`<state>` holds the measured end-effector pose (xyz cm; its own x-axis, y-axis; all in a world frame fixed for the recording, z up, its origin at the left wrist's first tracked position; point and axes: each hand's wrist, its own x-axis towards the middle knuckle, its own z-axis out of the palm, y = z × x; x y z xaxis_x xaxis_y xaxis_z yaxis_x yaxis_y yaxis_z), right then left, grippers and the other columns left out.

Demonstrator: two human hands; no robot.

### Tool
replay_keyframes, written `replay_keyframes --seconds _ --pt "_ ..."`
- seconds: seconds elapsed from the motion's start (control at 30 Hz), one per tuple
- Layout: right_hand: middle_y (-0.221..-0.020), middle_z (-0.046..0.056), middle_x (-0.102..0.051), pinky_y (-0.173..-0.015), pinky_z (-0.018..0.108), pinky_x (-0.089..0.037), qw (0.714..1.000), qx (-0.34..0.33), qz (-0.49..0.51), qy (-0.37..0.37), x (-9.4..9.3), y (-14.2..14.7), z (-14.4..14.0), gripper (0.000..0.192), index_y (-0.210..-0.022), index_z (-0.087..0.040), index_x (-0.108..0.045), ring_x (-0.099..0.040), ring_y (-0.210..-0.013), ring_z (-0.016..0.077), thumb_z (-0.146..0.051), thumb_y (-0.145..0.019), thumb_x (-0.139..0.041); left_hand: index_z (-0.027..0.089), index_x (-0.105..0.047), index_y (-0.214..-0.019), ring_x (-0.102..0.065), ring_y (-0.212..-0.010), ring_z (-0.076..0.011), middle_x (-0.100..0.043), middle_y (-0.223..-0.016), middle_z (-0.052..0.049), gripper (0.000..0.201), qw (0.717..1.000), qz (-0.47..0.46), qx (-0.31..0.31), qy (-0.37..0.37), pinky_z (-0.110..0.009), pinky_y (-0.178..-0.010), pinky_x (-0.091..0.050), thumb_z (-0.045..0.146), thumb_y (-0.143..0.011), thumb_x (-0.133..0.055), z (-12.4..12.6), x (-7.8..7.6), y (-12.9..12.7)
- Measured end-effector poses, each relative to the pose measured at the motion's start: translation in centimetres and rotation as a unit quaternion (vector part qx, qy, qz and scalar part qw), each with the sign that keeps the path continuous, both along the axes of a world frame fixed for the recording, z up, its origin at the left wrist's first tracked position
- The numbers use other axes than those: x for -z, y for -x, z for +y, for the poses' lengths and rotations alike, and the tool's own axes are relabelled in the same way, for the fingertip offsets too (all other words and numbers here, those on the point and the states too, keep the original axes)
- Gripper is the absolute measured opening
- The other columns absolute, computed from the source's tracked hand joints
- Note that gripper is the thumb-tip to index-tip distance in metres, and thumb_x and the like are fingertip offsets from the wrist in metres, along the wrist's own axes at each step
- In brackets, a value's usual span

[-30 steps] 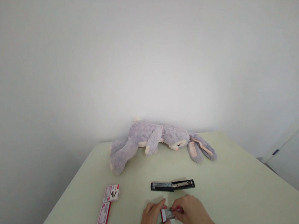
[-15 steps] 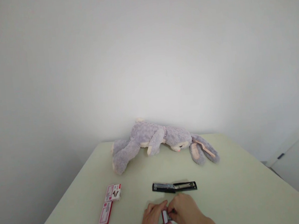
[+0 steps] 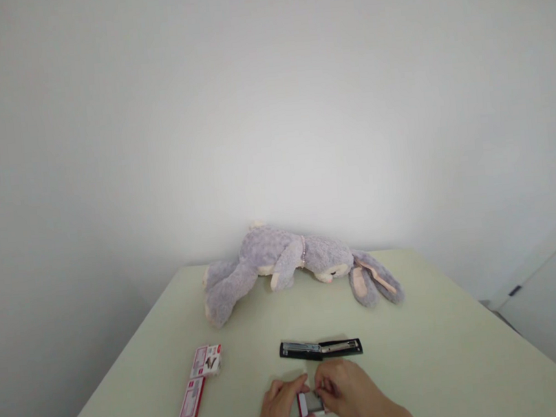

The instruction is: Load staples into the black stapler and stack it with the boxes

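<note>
My left hand (image 3: 283,406) grips a small red-and-white staple box (image 3: 303,406) between thumb and fingers, low over the table. The box is open, and grey contents show inside it. At its right side my right hand (image 3: 345,389) pinches a small dark-grey piece that looks like staples, partly hidden by the fingertips. Just beyond both hands lies a black stapler (image 3: 321,349), opened out flat with its metal inner parts showing.
On the left of the pale green table (image 3: 431,344) lie a flat red-and-white box (image 3: 191,400) and another small box with a stapler picture (image 3: 206,361). A grey plush rabbit (image 3: 277,254) lies along the back, by the white wall.
My right fingers have drawn slightly away from the staple box's white flap, uncovering more of its grey inside. The whole view has shifted slightly; the stapler and rabbit stay put.
</note>
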<state>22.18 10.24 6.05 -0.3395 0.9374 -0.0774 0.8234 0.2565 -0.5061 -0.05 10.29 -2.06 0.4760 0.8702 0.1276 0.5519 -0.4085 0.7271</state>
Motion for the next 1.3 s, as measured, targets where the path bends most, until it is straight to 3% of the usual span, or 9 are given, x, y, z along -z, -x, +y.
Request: replay_keyframes --seconds 0.27,0.4,0.6,0.73,0.87,0.93,1.03,1.13,1.3 --pt "-0.085 -0.001 -0.066 -0.070 0.024 -0.042 0.991 0.072 0.109 -0.016 1.5 -4.4 -2.4 0.017 -0.098 -0.024 -0.069 -0.062 -0.076 0.0159 -0.022 -0.088 -0.056 0.032 -0.060 -0.139 -0.062 -0.115 -0.0268 -0.071 -0.125 -0.006 0.062 0.999 -0.002 -0.015 -0.048 -0.042 -0.103 -0.052 0.032 -0.079 -0.075 -0.2 -0.4 0.3" --pt "-0.097 0.001 -0.065 -0.077 0.025 -0.045 0.991 0.057 0.122 0.002 1.8 -5.6 -3.0 0.043 -0.120 -0.025 -0.066 -0.063 -0.086 0.0182 -0.024 -0.078 -0.070 0.029 -0.069 -0.127 -0.068 -0.097 -0.0234 -0.076 -0.106 -0.006 0.036 0.994 -0.003 -0.087 -0.064 -0.039 -0.092 -0.056 0.041 -0.094 -0.059 -0.6 0.2 0.2" --pt "-0.092 -0.002 -0.064 -0.075 0.022 -0.044 0.992 0.046 0.116 0.030 1.4 -4.2 -2.9 0.027 -0.096 -0.027 -0.074 -0.063 -0.085 0.0165 -0.017 -0.072 -0.071 0.032 -0.073 -0.116 -0.070 -0.091 -0.0243 -0.079 -0.101 -0.004 0.028 0.991 0.011 -0.120 -0.065 -0.040 -0.086 -0.054 0.041 -0.095 -0.057 -1.3 1.3 -2.1" --pt "-0.104 0.000 -0.065 -0.078 0.023 -0.045 0.990 0.062 0.123 0.025 0.9 -2.9 -2.7 0.045 -0.112 -0.031 -0.074 -0.065 -0.092 0.0184 -0.024 -0.069 -0.081 0.029 -0.070 -0.120 -0.068 -0.095 -0.0239 -0.076 -0.101 -0.005 0.032 0.988 0.019 -0.136 -0.072 -0.040 -0.090 -0.052 0.037 -0.097 -0.049 -0.2 -0.4 -1.4" --pt "-0.101 -0.002 -0.064 -0.073 0.022 -0.044 0.989 0.078 0.128 0.014 1.0 -1.1 -2.1 0.036 -0.108 -0.035 -0.076 -0.064 -0.081 0.0142 -0.026 -0.073 -0.080 0.028 -0.057 -0.139 -0.052 -0.128 -0.0286 -0.061 -0.137 -0.007 0.050 0.977 0.063 -0.192 -0.072 -0.047 -0.108 -0.039 0.034 -0.089 -0.057 3.4 -3.1 0.1" --pt "-0.097 -0.003 -0.064 -0.069 0.021 -0.042 0.991 0.076 0.109 0.016 1.3 -0.1 -1.6 0.027 -0.098 -0.034 -0.079 -0.063 -0.076 0.0123 -0.020 -0.074 -0.077 0.031 -0.056 -0.140 -0.047 -0.132 -0.0297 -0.057 -0.142 -0.005 0.057 0.981 0.077 -0.171 -0.051 -0.047 -0.110 -0.034 0.036 -0.084 -0.065 5.1 -4.0 0.2" --pt "-0.088 -0.004 -0.064 -0.068 0.022 -0.039 0.995 0.064 0.081 0.009 1.8 0.9 -1.0 0.021 -0.087 -0.031 -0.078 -0.062 -0.077 0.0130 -0.014 -0.075 -0.072 0.035 -0.070 -0.118 -0.055 -0.119 -0.0268 -0.068 -0.124 0.000 0.038 0.989 0.080 -0.121 -0.032 -0.042 -0.103 -0.036 0.040 -0.080 -0.072 5.8 -4.5 -0.3" --pt "-0.089 -0.003 -0.064 -0.071 0.022 -0.039 0.994 0.056 0.091 -0.010 1.6 1.0 -0.7 0.020 -0.095 -0.030 -0.076 -0.062 -0.081 0.0138 -0.017 -0.082 -0.069 0.035 -0.073 -0.105 -0.058 -0.109 -0.0241 -0.071 -0.110 0.001 0.025 0.992 0.074 -0.096 -0.020 -0.039 -0.098 -0.037 0.042 -0.081 -0.074 4.2 -4.4 -0.7" --pt "-0.089 -0.002 -0.061 -0.073 0.022 -0.040 0.993 0.053 0.097 -0.030 0.7 0.8 -0.5 0.020 -0.104 -0.030 -0.074 -0.062 -0.078 0.0139 -0.027 -0.097 -0.056 0.035 -0.071 -0.109 -0.058 -0.107 -0.0245 -0.070 -0.111 0.000 0.029 0.995 0.062 -0.081 -0.008 -0.040 -0.098 -0.036 0.047 -0.083 -0.074 1.1 -4.1 -0.7"
